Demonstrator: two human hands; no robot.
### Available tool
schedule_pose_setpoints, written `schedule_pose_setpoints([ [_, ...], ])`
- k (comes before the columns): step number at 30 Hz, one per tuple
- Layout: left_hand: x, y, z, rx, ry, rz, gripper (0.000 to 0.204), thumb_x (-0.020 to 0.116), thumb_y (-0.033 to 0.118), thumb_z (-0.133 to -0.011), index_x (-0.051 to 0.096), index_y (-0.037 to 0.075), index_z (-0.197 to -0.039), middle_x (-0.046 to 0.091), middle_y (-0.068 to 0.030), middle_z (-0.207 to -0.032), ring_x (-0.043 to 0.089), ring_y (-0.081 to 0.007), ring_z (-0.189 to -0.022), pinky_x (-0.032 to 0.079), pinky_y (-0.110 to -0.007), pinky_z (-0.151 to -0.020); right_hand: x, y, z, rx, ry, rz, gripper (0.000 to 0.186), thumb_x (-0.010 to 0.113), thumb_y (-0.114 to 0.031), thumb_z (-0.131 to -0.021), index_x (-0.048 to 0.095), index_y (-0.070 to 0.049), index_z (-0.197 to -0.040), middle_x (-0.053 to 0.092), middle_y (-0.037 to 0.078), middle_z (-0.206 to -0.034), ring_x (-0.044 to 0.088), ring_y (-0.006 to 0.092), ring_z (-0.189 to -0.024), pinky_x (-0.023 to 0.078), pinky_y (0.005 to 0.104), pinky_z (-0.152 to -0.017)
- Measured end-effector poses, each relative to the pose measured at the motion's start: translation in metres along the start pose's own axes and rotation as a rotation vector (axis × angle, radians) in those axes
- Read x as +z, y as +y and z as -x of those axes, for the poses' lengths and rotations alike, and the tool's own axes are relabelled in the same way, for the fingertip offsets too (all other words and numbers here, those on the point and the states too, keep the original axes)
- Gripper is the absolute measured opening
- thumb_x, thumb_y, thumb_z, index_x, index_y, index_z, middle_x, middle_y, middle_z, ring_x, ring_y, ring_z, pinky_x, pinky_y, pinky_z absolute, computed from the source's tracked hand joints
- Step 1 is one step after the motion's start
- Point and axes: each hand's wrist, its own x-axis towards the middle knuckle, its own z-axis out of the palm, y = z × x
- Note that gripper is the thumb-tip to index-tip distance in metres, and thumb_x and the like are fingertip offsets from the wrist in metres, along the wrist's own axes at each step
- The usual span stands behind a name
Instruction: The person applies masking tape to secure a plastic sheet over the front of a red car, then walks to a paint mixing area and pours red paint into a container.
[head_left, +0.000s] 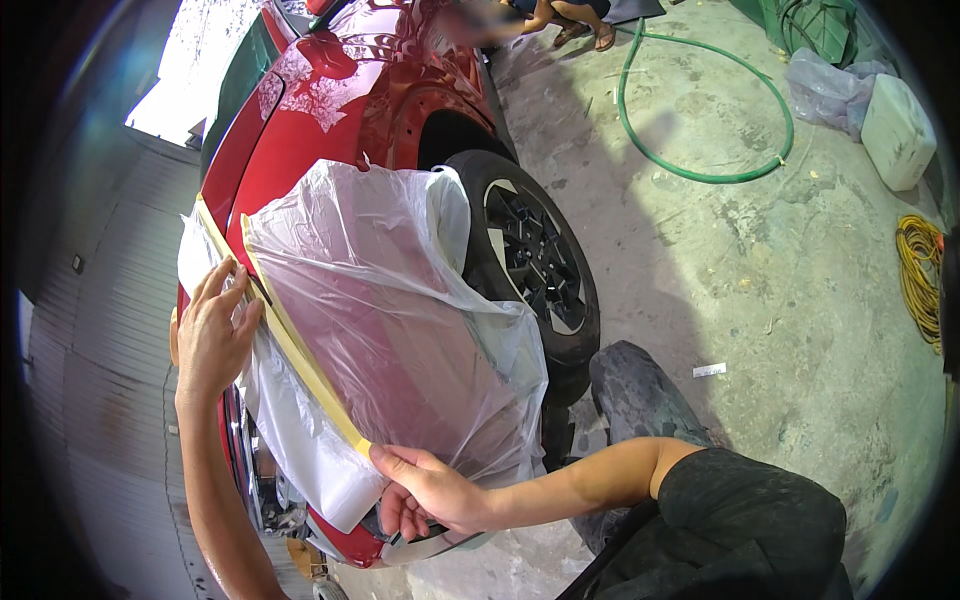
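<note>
A long strip of yellow tape [315,382] runs diagonally through the left-centre of the frame, from near the red car's bonnet gap down to the lower middle. The left hand [214,335], left of centre, lies along the upper half of this strip, its fingers slightly bent and their tips on the tape, with a narrow space between thumb and forefinger; whether it grips an edge I cannot tell. The right hand [435,492], at lower centre, pinches the lower end of the tape between thumb and forefinger, the other fingers curled beneath. Clear plastic film [370,300] spreads to the right of the strip, wrinkled over the front wing of the red car [315,120] and draped against the wheel [540,265]. A whiter sheet [300,440] hangs on the left side of the strip, over the car's front. On the concrete floor [640,260], a green hose [715,180] loops in the upper right, with a pale plastic bag [828,88] and a white jug [897,135] near the right corner and a coiled yellow cord [918,285] below them. A small white slip [709,370] lies right of centre. Another person's sandalled foot [605,38] shows at the top, and a ribbed wall [120,330] fills the left side.
</note>
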Motion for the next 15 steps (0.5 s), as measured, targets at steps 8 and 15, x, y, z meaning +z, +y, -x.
schedule_pose_setpoints([
  [8,0.01,-0.008,0.0,0.034,0.027,0.025,0.045,0.063,0.023,-0.09,0.063,0.003,-0.131,0.051,-0.0153,-0.146,0.05,-0.0327,-0.132,0.041,-0.043,-0.109,0.001,0.006,-0.005,0.04,0.015,0.01,0.051,0.039,-0.055,-0.104,0.045,-0.009,-0.126,0.064,0.01,-0.07,0.059,0.0126,-0.05,0.043,0.0234,-0.044],
  [15,0.035,-0.023,-0.002,0.022,0.058,-0.166,0.048,0.059,0.034,-0.094,0.06,0.012,-0.136,0.05,-0.0039,-0.149,0.052,-0.0272,-0.132,0.044,-0.04,-0.107,0.003,0.012,-0.004,0.022,-0.011,0.032,0.049,0.036,-0.055,-0.104,0.045,-0.009,-0.121,0.064,0.011,-0.071,0.059,0.0151,-0.05,0.043,0.0243,-0.045],
])
